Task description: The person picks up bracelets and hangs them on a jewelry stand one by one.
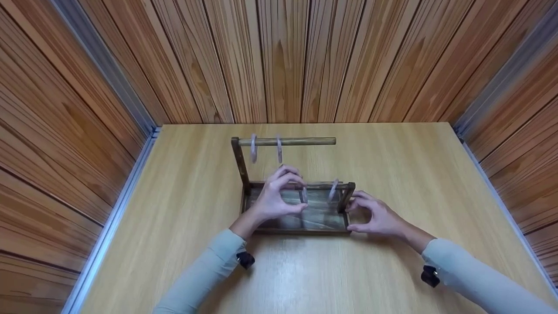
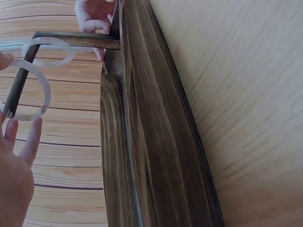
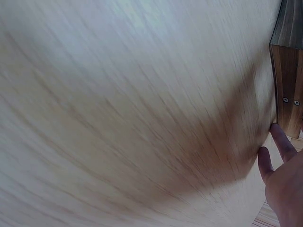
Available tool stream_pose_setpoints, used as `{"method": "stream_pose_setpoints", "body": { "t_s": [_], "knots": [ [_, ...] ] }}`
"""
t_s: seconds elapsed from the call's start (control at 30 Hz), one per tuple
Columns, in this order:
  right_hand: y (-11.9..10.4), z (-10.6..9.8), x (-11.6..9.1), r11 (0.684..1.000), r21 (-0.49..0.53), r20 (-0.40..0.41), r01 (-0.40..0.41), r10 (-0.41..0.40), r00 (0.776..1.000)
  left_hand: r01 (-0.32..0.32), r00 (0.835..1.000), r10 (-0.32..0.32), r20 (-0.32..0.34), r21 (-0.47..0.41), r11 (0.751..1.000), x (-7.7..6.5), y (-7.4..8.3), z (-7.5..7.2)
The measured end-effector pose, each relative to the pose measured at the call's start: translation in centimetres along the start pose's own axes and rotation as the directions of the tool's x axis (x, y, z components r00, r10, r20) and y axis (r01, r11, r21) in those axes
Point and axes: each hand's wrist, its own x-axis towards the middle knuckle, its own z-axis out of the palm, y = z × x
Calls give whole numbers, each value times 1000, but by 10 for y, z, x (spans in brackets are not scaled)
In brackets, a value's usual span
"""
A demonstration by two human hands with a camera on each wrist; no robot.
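Observation:
A dark wooden stand (image 1: pixel 301 231) has a tray-like base and two posts, each carrying a horizontal bar. My left hand (image 1: pixel 275 197) pinches a pale translucent ring (image 1: pixel 304 195) between thumb and fingers, at the free end of the lower bar (image 2: pixel 19 90). In the left wrist view this ring encircles the bar's tip. A second ring (image 1: pixel 333 190) hangs on the same bar near its post. My right hand (image 1: pixel 377 216) grips the right end of the base, thumb at the front corner and fingers by the short post (image 1: pixel 345 198).
Two more rings, one left (image 1: pixel 253 148) and one right (image 1: pixel 279 149), hang apart on the higher bar (image 1: pixel 311 141), which rises from the tall left post (image 1: pixel 241 163). The light wooden table (image 1: pixel 187 218) is bounded by plank-patterned walls (image 1: pixel 283 61) and metal edge strips.

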Motion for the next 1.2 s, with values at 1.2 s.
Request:
{"method": "stream_pose_setpoints", "body": {
  "t_s": [1.2],
  "knots": [
    [-4, -1, 1, 999, -33, 13, -25, 25, 1000, -117, 993, 109, 51, 193, 974, 9, -7, 12]
  ]
}}
